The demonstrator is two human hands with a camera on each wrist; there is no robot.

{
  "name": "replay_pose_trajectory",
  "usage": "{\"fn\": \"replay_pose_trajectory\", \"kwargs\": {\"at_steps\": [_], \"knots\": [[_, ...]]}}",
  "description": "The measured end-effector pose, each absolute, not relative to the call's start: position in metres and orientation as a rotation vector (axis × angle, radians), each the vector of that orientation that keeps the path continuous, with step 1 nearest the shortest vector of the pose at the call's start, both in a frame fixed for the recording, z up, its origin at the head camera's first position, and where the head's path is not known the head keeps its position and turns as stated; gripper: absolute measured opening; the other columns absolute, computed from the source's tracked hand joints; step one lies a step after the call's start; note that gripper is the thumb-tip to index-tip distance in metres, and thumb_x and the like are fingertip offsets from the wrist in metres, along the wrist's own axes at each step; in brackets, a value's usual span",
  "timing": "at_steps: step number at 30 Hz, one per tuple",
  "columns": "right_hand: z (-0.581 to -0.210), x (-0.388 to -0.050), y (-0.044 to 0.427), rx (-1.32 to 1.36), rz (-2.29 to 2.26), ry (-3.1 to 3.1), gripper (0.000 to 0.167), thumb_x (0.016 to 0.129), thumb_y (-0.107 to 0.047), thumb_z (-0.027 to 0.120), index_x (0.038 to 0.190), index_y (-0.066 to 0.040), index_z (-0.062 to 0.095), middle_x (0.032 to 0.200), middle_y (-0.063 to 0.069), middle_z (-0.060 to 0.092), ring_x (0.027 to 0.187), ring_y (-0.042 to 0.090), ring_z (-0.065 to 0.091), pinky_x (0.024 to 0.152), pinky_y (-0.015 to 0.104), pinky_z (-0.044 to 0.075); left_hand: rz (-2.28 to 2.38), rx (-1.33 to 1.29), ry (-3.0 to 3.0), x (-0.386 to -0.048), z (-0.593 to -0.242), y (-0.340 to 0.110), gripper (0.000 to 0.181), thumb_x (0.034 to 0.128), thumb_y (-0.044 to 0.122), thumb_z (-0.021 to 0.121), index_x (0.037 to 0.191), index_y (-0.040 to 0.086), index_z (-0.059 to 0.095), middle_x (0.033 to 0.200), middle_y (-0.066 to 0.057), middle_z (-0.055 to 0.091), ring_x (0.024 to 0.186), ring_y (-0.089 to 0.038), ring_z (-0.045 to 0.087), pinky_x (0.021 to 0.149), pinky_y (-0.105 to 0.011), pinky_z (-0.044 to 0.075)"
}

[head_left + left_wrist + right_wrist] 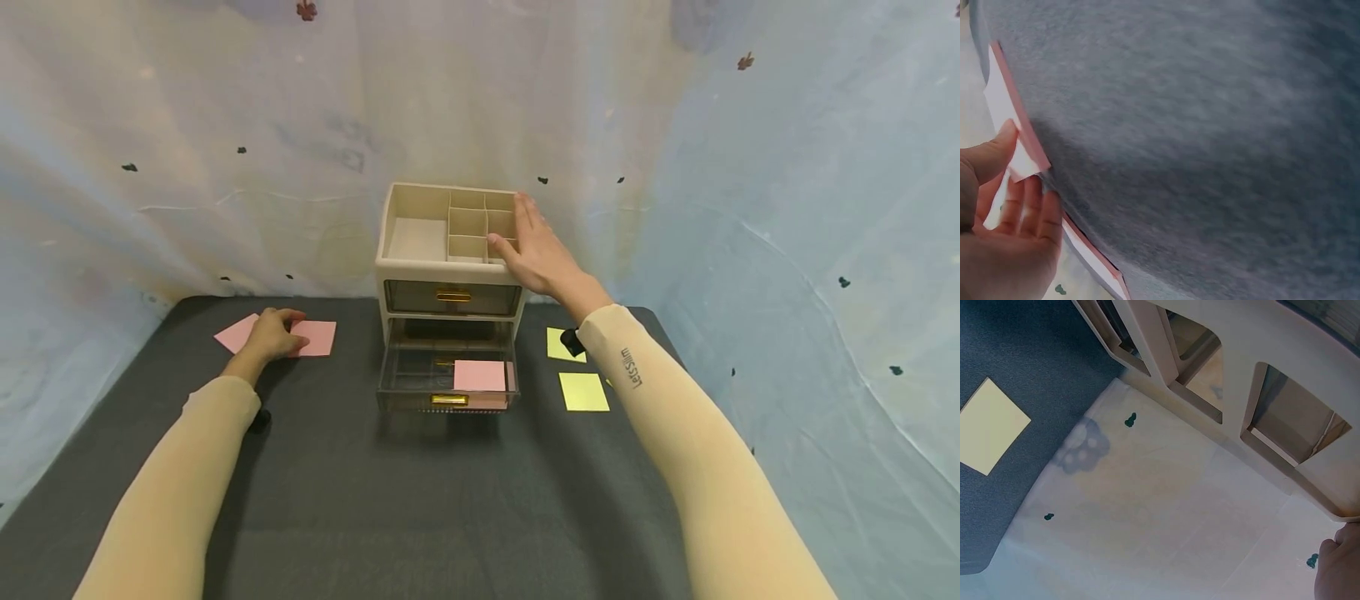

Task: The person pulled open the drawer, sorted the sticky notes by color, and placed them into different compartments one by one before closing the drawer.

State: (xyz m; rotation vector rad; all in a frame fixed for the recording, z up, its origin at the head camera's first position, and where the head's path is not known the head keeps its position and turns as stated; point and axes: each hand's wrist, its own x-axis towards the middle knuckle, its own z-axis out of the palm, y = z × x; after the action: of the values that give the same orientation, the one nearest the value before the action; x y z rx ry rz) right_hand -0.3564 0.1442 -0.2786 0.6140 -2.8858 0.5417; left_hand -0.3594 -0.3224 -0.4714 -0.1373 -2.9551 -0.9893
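My left hand (273,333) pinches the near corner of a pink sticky note pad (320,338) at the table's back left. In the left wrist view, the thumb lies on the pad's (1004,103) upper face and the fingers are at its edge. Another pink pad (236,333) lies just left of that hand. My right hand (542,254) rests on the right rim of a cream desktop drawer organizer (450,267), fingers extended and thumb over its small compartments. The organizer's lower clear drawer (401,402) is pulled out, with a pink pad (480,375) inside.
Yellow sticky note pads (584,392) lie right of the organizer, one partly behind the right wrist. The organizer's upper drawer (420,297) is closed. A dark cloth (337,500) covers the table. Patterned curtain (315,125) hangs behind and at the sides.
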Motion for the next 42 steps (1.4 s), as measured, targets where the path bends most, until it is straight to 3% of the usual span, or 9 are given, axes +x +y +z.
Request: {"fn": "replay_pose_trajectory", "kwargs": {"at_steps": [8, 13, 24, 34, 42], "knots": [[-0.280, -0.359, 0.146, 0.617, 0.543, -2.885, 0.091, 0.107, -0.065, 0.026, 0.165, -0.008, -0.014, 0.174, 0.009, -0.012, 0.160, 0.023, -0.009, 0.129, 0.037, -0.001, -0.911, -0.161, -2.852, -0.352, -0.476, -0.322, 0.050, 0.0897, 0.010, 0.078, 0.130, -0.014, 0.062, 0.110, -0.033, 0.051, 0.099, -0.043, 0.048, 0.081, -0.051, 0.043], [-0.281, -0.361, 0.148, 0.613, 0.549, -2.878, 0.091, 0.107, -0.066, 0.026, 0.165, -0.008, -0.013, 0.174, 0.009, -0.011, 0.160, 0.023, -0.009, 0.129, 0.038, 0.000, -0.920, -0.153, -2.763, -0.347, -0.477, -0.318, 0.034, 0.0931, 0.004, 0.071, 0.122, -0.012, 0.067, 0.105, -0.031, 0.051, 0.093, -0.041, 0.051, 0.074, -0.046, 0.042], [-0.281, -0.360, 0.149, 0.615, 0.563, -2.876, 0.090, 0.108, -0.064, 0.027, 0.165, -0.008, -0.013, 0.174, 0.011, -0.010, 0.160, 0.024, -0.008, 0.130, 0.039, 0.001, -1.013, -0.075, -2.667, -0.331, -0.469, -0.309, 0.026, 0.1056, 0.004, 0.056, 0.126, -0.006, 0.069, 0.127, -0.034, 0.050, 0.111, -0.051, 0.057, 0.087, -0.062, 0.051], [-0.282, -0.361, 0.152, 0.612, 0.572, -2.887, 0.090, 0.107, -0.064, 0.027, 0.165, -0.009, -0.014, 0.174, 0.008, -0.013, 0.160, 0.025, -0.008, 0.130, 0.041, 0.001, -1.024, -0.126, -2.615, -0.318, -0.463, -0.303, 0.024, 0.1070, 0.007, 0.056, 0.124, -0.002, 0.072, 0.122, -0.028, 0.056, 0.110, -0.048, 0.059, 0.089, -0.063, 0.050], [-0.285, -0.363, 0.152, 0.605, 0.565, -2.881, 0.092, 0.106, -0.067, 0.026, 0.165, -0.010, -0.015, 0.174, 0.008, -0.013, 0.160, 0.024, -0.008, 0.130, 0.041, 0.002, -1.050, -0.139, -2.564, -0.316, -0.460, -0.295, 0.024, 0.1067, 0.010, 0.060, 0.124, 0.001, 0.073, 0.120, -0.025, 0.059, 0.108, -0.045, 0.062, 0.085, -0.057, 0.052]]}}
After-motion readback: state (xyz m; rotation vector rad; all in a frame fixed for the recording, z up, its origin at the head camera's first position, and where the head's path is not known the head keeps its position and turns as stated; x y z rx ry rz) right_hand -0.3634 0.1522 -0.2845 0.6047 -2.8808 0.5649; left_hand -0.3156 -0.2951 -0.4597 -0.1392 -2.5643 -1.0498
